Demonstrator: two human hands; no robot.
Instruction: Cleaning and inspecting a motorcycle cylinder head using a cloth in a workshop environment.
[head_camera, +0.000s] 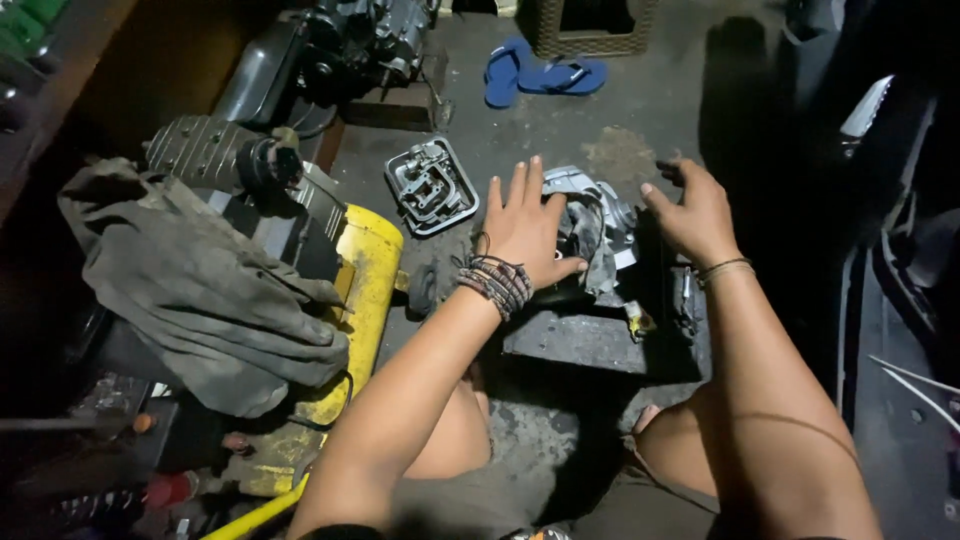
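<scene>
Pressing down on the grey metal engine part (592, 222), the left hand (525, 228) lies flat with fingers spread, a released grip resting on a dark rag (578, 235) draped over the casting rather than clasping it. The engine part sits on a dark metal block (590, 338) on the concrete floor (640, 110), between the person's knees. Right of the engine part, the right hand (690, 212) curls at its far side in shadow; I cannot tell whether that grip has closed on anything. My worry: the casting perches high on the block, and a flat palm on cloth could slide, tipping it off the edge toward the bare legs. Left of the engine part, a grey cover plate (431, 187) lies loose on the floor, easy to knock. Farther left, the yellow tank (365, 262) crowds the elbow.
</scene>
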